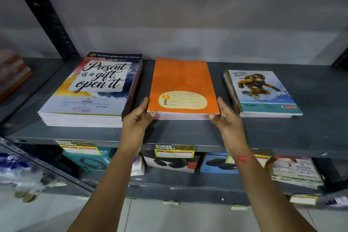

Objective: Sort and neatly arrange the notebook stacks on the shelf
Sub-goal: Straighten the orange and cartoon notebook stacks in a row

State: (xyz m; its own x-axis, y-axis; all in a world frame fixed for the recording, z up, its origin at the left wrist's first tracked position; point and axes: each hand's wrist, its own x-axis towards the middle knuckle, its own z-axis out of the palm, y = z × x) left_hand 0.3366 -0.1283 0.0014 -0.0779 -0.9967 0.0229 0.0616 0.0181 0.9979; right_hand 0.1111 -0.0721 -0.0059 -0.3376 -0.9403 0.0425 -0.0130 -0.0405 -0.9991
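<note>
on the dark grey metal shelf (pixel 188 132), at 9 o'clock lies a tall stack of notebooks with a "present is a gift, open it" cover (pixel 90 88). at centre, the left hand (pixel 138 117) and right hand (pixel 228 118) grip the near corners of the orange-covered notebook stack (pixel 181 83). at 3 o'clock rests a thin stack with a snowboarder cover (pixel 263 92).

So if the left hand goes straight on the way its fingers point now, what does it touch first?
Probably nothing new: the left hand already touches the orange notebook stack at its near-left corner. Further on lies the narrow gap beside the "Present is a gift" stack; depth is unclear.
</note>
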